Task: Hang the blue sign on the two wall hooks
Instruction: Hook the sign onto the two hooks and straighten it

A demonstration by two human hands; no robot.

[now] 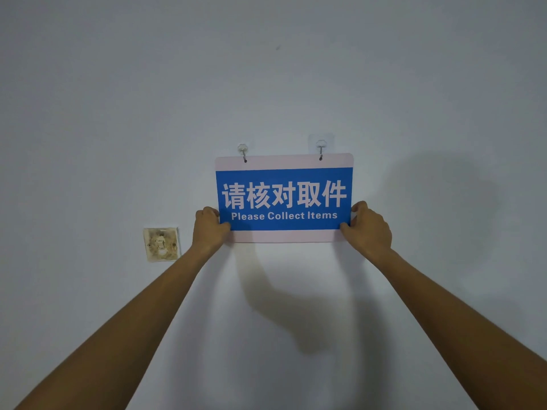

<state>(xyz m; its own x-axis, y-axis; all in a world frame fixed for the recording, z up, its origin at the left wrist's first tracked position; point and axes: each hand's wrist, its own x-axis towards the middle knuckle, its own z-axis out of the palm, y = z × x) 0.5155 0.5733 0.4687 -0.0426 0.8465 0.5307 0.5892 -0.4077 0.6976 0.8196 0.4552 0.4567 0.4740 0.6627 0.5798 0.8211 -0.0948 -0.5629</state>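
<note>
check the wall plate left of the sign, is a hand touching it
No, the stained wall plate sits apart from the left hand, which grips the blue sign.

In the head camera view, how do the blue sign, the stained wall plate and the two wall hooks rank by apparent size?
1. Blue sign, clearly largest.
2. Stained wall plate.
3. Left hook and right hook: both tiny and look about equal, so no ranking between them.

A plain pale grey-blue painted wall (414, 84) fills the view. A stained, yellowed switch plate (161, 244) sits at about eight o'clock from centre. Soft grey shadows (284, 306) fall across the wall toward six o'clock and three o'clock.
</note>
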